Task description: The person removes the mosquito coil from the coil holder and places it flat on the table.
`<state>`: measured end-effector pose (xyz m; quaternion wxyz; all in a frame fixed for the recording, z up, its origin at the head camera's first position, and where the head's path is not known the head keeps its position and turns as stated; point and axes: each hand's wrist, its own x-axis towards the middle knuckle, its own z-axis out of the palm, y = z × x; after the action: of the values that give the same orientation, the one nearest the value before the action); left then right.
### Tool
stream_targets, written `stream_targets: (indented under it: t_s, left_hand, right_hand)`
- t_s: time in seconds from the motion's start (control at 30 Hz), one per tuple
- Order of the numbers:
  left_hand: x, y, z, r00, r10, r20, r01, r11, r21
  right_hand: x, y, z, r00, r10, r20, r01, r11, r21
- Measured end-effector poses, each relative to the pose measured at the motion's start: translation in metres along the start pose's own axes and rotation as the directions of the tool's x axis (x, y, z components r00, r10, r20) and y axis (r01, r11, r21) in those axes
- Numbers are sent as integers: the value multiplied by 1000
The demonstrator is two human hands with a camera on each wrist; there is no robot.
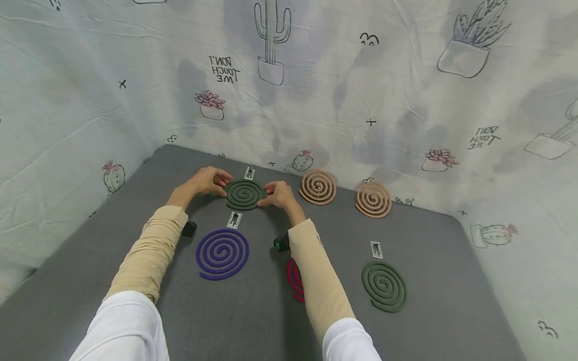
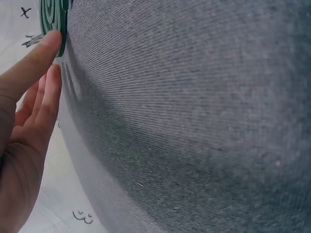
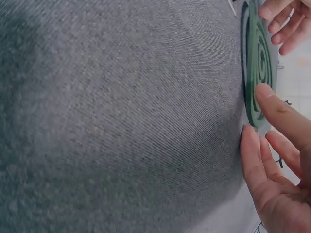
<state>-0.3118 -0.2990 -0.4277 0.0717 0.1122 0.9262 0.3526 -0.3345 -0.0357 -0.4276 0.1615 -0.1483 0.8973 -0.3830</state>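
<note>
A dark green mosquito coil [image 1: 244,194] lies between my two hands near the back of the grey surface. My left hand [image 1: 208,181] holds its left edge, the thumb on the rim in the left wrist view and the other fingers beside it. At the opposite edge my right hand [image 1: 279,194] holds the coil, its thumb [image 3: 272,104] at the rim and fingertips close to the cloth. Small metal coil stands lie just behind the coil [image 1: 249,173] and in front of it [image 1: 234,220].
Nearer me lie a purple coil [image 1: 221,254] and a red coil [image 1: 294,281], the latter partly hidden by my right forearm. Two tan coils [image 1: 318,187] lie along the back edge. Another green coil [image 1: 384,287] and a metal stand [image 1: 377,249] are at right. Patterned cloth [image 1: 316,90] hangs behind.
</note>
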Motion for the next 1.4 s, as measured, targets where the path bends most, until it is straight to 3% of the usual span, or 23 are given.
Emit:
stream_targets:
  t_s: [0.13, 0.4, 0.6, 0.73, 0.9, 1.03, 1.27, 1.4]
  left_hand:
    - [0, 1, 4, 996, 50, -68, -52, 998, -24]
    - [3, 16, 18, 982, 119, -145, -147, 968, -203]
    - [12, 31, 29, 981, 143, -132, -184, 905, -383]
    - [20, 44, 36, 980, 162, -116, -196, 894, -403]
    - [30, 61, 46, 977, 189, -95, -211, 891, -403]
    - [40, 77, 55, 974, 210, -87, -226, 869, -440]
    - [53, 104, 72, 981, 182, -69, -192, 853, -485]
    - [61, 111, 80, 978, 194, -76, -205, 829, -521]
  right_hand:
    - [-5, 10, -12, 998, -57, -10, 58, 991, 125]
    - [-18, 31, -34, 983, -165, -80, 183, 913, 366]
    - [-26, 36, -45, 980, -159, -117, 197, 832, 519]
    - [-32, 41, -53, 980, -150, -131, 198, 796, 572]
    - [-42, 53, -67, 979, -145, -144, 202, 791, 577]
    - [-50, 64, -81, 972, -154, -175, 229, 780, 582]
    - [-64, 82, -108, 972, -162, -171, 234, 745, 625]
    - [-72, 92, -119, 973, -119, -199, 217, 767, 603]
